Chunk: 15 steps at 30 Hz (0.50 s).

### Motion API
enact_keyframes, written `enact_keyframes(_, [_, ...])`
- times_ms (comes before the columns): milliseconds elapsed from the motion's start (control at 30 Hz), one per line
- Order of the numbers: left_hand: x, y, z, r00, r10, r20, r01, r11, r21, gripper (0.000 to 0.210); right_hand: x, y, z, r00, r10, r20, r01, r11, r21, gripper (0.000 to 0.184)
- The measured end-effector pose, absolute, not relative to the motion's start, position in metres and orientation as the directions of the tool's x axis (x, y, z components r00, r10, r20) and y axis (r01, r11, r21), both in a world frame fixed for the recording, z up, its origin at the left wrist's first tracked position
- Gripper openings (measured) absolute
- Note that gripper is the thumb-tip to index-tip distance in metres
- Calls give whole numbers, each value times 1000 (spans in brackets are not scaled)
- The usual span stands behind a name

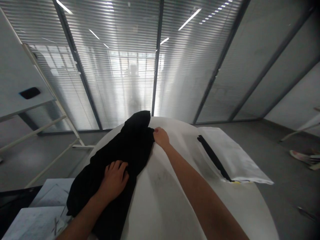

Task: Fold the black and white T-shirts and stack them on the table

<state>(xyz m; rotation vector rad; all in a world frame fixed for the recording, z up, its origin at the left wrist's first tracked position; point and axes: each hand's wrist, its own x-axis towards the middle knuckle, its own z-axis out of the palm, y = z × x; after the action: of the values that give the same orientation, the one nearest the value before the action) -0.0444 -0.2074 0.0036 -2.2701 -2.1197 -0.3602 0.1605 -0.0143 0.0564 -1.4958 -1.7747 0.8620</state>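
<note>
A long piece of black cloth (135,146), probably a garment, lies rumpled across the left part of a round white table (160,200). My left hand (115,180) rests on top of it, palm down, with the fingers bent slightly and apart. Near the far end, the thumb and fingers of my right hand (161,137) pinch the cloth's right edge. Beyond that hand, part of the cloth stands up in a folded hump. The cloth's near end runs out of the picture at the bottom.
At the table's right lies a flat white folded item (230,153) with a black strip (215,158) along its left side; it overhangs the edge. Boxes or papers (51,193) sit at lower left. A whiteboard on a frame (30,73) stands left, glass panels with blinds ahead.
</note>
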Motion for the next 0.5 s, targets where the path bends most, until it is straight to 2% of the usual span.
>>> enact_keyframes(133, [-44, -206, 7, 38, 985, 167, 991, -59, 122, 31, 179, -34, 24, -203, 970, 134, 637, 235, -735, 17])
enact_keyframes(233, [-41, -203, 14, 18, 989, 146, 994, -33, 102, 29, 194, -44, 10, -244, 963, 116, 646, 251, -721, 22])
enact_keyframes(367, [-40, -188, 25, -5, 999, 43, 995, 1, 96, 27, 210, -55, 8, -376, 926, 24, 600, 263, -755, 20])
enact_keyframes(500, [-35, -143, 35, -69, 992, -104, 984, 85, 158, 34, 217, -71, 15, -624, 777, -84, 458, 277, -845, 22])
